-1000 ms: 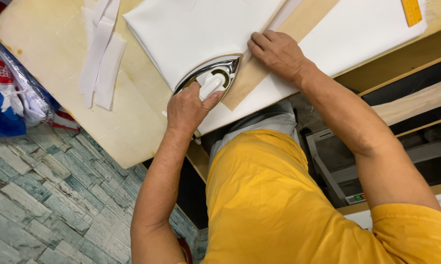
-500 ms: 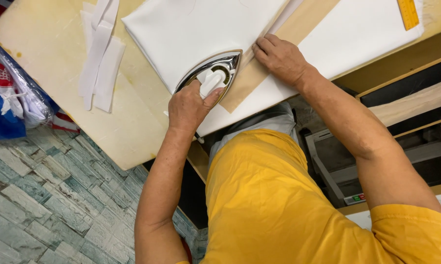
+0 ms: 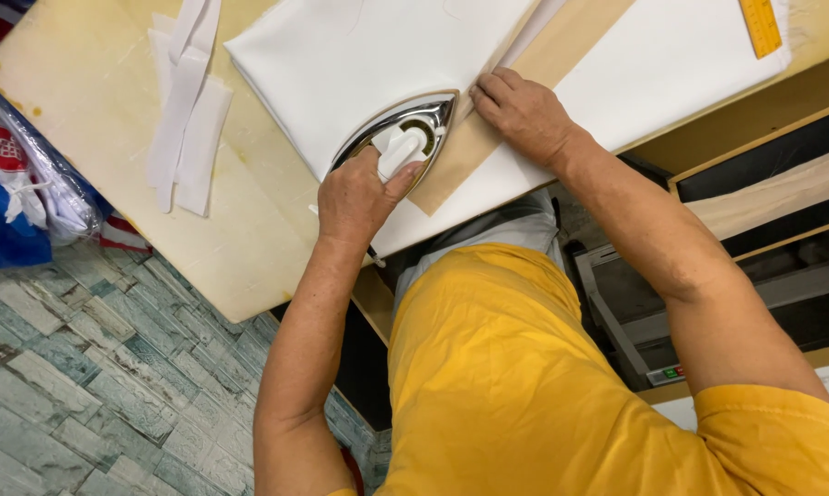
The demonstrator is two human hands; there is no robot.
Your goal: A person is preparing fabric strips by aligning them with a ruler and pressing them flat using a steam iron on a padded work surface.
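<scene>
Left hand (image 3: 357, 196) clenched around iron (image 3: 398, 140) handle, right hand (image 3: 523, 114) flat, fingers spread on white fabric (image 3: 359, 55)

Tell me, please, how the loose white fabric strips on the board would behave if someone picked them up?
The white strips look thin and lie flat and overlapping, so they would probably droop limply. They seem light and apt to slide on the smooth board.

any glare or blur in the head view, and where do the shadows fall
Head view: sharp, no motion blur; even overhead light; the iron shows bright highlights on its metal rim; the white fabric is near blown out; soft shadows under the left hand and right hand.
</scene>
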